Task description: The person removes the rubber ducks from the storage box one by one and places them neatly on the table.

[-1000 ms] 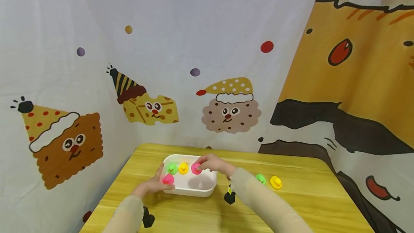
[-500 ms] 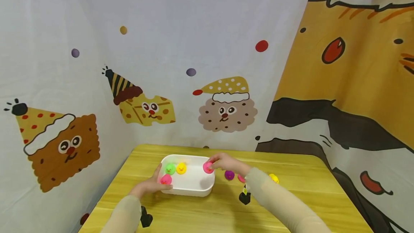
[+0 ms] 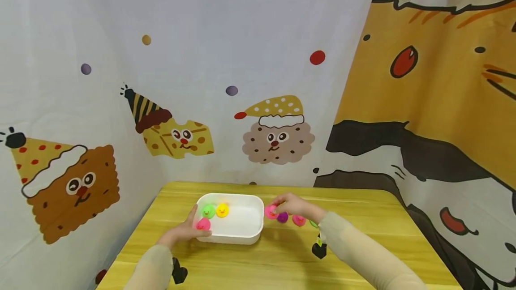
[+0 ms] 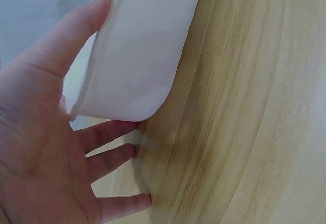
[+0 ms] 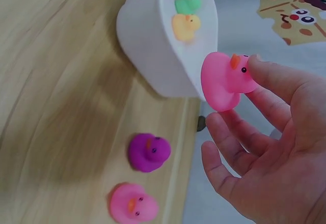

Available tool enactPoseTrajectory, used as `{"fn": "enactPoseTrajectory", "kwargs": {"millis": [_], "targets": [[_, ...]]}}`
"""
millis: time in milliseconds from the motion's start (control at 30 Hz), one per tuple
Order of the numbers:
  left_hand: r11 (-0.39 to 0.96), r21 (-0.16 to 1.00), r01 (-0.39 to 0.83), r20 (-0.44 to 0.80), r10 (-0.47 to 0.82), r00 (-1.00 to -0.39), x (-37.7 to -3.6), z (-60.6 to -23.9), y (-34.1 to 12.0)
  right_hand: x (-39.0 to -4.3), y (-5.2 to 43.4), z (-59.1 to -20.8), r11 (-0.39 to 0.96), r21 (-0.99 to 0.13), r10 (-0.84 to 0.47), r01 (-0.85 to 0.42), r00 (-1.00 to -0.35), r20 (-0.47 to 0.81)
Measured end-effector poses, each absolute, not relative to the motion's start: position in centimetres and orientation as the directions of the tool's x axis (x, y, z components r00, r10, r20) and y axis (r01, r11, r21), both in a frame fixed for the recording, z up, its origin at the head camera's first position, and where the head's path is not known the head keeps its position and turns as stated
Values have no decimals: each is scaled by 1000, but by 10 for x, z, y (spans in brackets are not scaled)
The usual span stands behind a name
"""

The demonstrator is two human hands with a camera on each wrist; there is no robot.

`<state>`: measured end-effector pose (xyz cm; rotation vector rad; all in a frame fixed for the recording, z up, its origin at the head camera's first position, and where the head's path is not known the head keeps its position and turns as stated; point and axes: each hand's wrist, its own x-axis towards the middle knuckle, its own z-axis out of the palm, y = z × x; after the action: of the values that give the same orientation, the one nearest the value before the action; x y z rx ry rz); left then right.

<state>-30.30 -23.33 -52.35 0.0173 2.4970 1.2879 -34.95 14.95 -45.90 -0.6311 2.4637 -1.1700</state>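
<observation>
A white plastic tub sits on the table. My left hand spans its near left corner; in the left wrist view the thumb lies on the rim, the other fingers spread straight by the end wall. Inside the tub, at the left, are a green rubber duck, a yellow duck and a pink duck. Just past the tub's right end, my right hand pinches another pink rubber duck between thumb and fingers. It hangs beside the rim in the right wrist view.
Right of the tub a purple duck and a pink duck rest on the wooden table. A green duck shows partly behind the right sleeve. A cartoon-printed cloth stands behind the table.
My right hand has moved rightward with the pink duck, from inside the tub to just beyond its right end. The left hand stays at the tub. The head view has turned slightly right.
</observation>
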Motion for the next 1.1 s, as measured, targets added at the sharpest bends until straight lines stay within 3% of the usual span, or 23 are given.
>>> {"fn": "enactPoseTrajectory", "kwargs": {"millis": [733,1100], "targets": [[566,817,-114,-269,198,-943,-315,-541,-243,-335,187,-513,520,-838,-502,-165,-853,-144],[578,801,-156,-302,165,-939,-313,-536,-237,-328,188,-525,507,-826,-541,-246,-837,-83]]}}
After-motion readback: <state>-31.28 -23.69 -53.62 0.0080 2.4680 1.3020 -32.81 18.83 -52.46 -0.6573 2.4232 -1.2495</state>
